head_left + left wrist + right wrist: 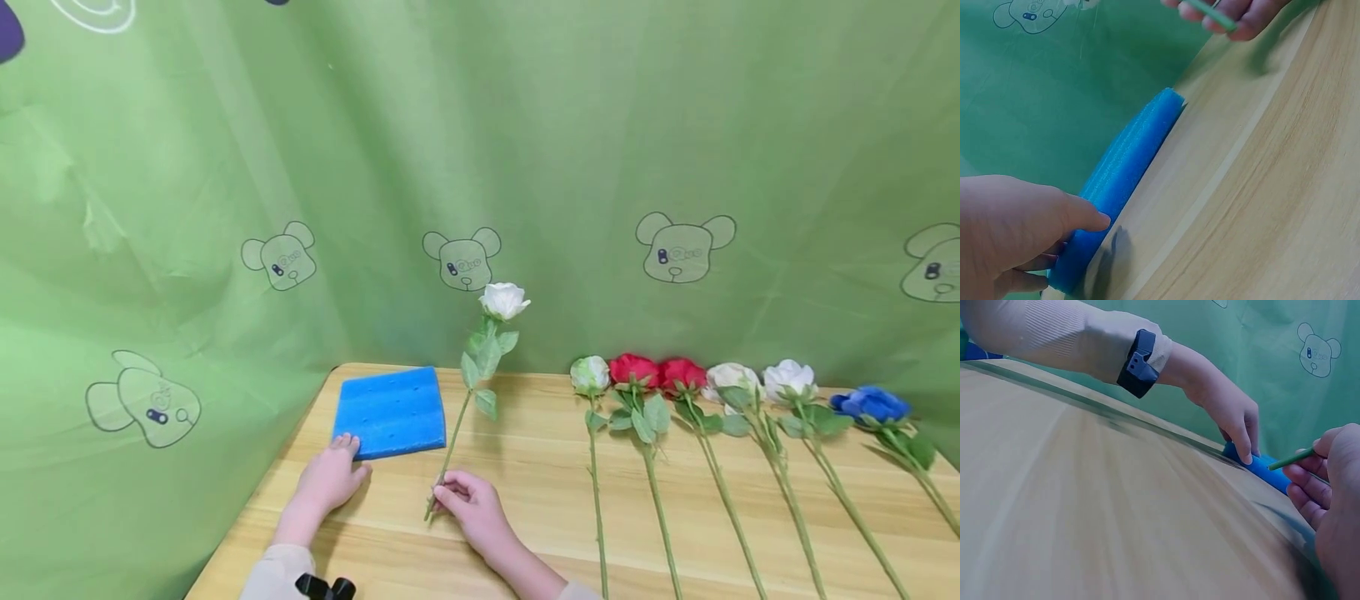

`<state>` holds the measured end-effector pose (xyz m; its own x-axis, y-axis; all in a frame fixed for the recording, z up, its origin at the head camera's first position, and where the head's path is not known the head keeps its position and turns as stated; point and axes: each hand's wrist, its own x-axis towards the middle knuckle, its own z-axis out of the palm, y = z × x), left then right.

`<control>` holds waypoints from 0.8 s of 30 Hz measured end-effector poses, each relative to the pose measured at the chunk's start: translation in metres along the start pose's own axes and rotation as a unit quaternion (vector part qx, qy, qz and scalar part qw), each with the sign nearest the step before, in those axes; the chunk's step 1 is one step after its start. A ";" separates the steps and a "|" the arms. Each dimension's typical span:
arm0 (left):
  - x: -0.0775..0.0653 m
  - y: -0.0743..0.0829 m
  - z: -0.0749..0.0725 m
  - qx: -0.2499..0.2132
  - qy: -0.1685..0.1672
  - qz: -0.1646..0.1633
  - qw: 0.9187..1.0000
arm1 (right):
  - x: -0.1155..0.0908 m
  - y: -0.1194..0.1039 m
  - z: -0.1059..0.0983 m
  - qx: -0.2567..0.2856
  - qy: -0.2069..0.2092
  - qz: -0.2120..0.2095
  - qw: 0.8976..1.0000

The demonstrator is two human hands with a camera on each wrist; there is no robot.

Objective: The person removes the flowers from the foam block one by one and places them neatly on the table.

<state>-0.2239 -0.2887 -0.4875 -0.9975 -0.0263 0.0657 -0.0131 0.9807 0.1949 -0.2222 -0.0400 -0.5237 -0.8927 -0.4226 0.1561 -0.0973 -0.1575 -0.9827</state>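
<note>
A white rose (504, 301) with a long green stem and leaves stands tilted in my right hand (476, 510). The thumb and fingers pinch it near the stem's lower end, and the cut tip pokes out below them. To its left lies a blue foam block (397, 410) with small holes in its top. My left hand (328, 477) holds the block's near left corner; in the left wrist view, the thumb (1088, 214) presses its front side, with the other fingers around the left end. In the right wrist view, the green stem (1290, 459) overlaps the block.
On the right of the wooden table (525, 450) several roses lie side by side: a pale green-white one (590, 375), red ones (634, 369), whitish ones (790, 379) and a blue one (873, 405). A green curtain (555, 167) with bear prints hangs behind and at left.
</note>
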 end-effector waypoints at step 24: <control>-0.002 0.001 -0.001 -0.002 0.000 0.004 1.000 | -0.044 -0.011 -0.043 0.090 -0.045 0.081 0.992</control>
<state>-0.2221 -0.2877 -0.4860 -0.9975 -0.0188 0.0678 -0.0049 0.9799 0.1993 -0.2010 0.0183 -0.5240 -0.8470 -0.5314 0.0144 0.1308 -0.2345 -0.9633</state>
